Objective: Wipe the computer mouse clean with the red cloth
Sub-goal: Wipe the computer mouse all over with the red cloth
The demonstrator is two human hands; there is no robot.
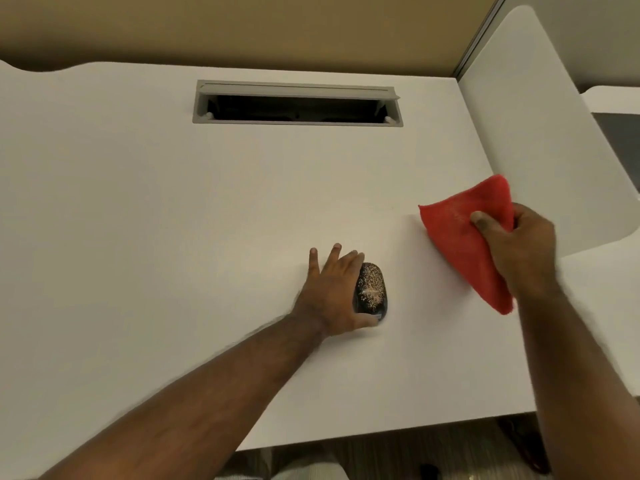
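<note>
Both bare forearms reached in from the near edge of the white desk (173, 209). The left hand (334, 292) lay against the left side of the black computer mouse (370, 289), fingers spread and extended, thumb at the rear end; a closed grasp was not evident. The mouse rested on the desk surface, its top covered in light specks. The right hand (519, 251) was closed on the red cloth (464, 237), thumb pressed on its upper face, holding it to the right of the mouse and well apart from it. A cable slot (298, 102) with its flap open sat at the desk's far side.
</note>
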